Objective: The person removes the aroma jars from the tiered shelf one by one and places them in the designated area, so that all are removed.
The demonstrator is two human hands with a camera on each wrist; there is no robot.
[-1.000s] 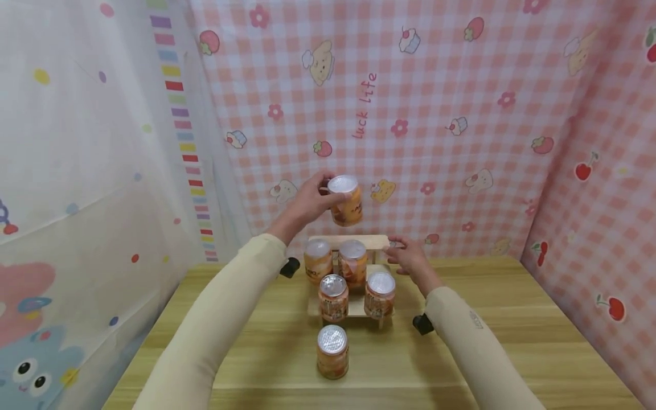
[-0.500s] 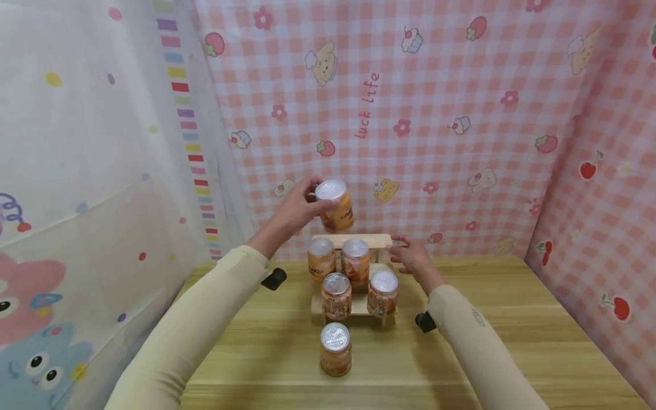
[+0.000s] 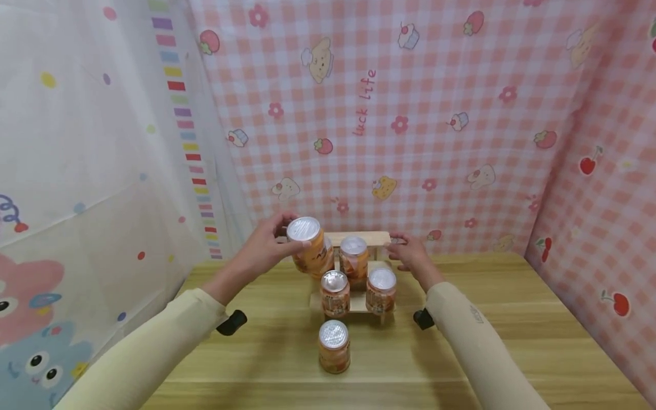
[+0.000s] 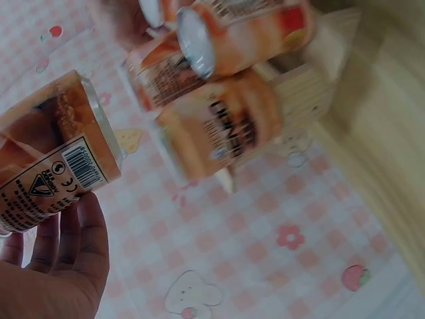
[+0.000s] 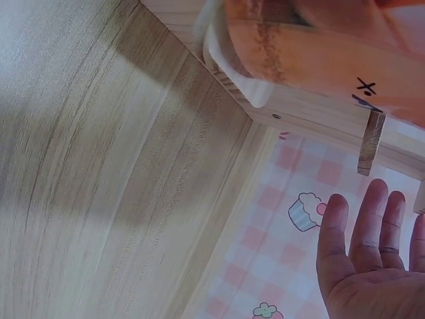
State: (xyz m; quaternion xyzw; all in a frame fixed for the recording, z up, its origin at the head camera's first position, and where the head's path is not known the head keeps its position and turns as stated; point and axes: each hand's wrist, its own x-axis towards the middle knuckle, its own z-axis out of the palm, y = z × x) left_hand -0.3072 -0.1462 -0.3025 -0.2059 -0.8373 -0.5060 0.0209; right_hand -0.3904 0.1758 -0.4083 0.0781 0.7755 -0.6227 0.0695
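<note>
My left hand (image 3: pixel 258 247) grips an orange can (image 3: pixel 311 256) with a silver lid, in front of the left end of a wooden tiered stand (image 3: pixel 359 238). In the left wrist view, the held can (image 4: pixel 56 156) shows its barcode side. Behind it, a similar can (image 3: pixel 329 255) is mostly hidden; a second can (image 3: pixel 353 259) stands to its right. On the lower tier are a left can (image 3: pixel 335 297) and a right can (image 3: pixel 381 293). My right hand (image 3: pixel 412 259) is at the stand's top right end, fingers loosely extended; whether they touch it I cannot tell.
Another can (image 3: pixel 335 350) stands on the wooden table (image 3: pixel 461 353) in front of the stand. Close behind the stand hangs a pink checked cloth (image 3: pixel 435 154). White patterned cloth (image 3: pixel 128 188) walls the left side.
My left hand has carried the can from above the stand leftward and down to its left end. The right hand has stayed by the stand's right end.
</note>
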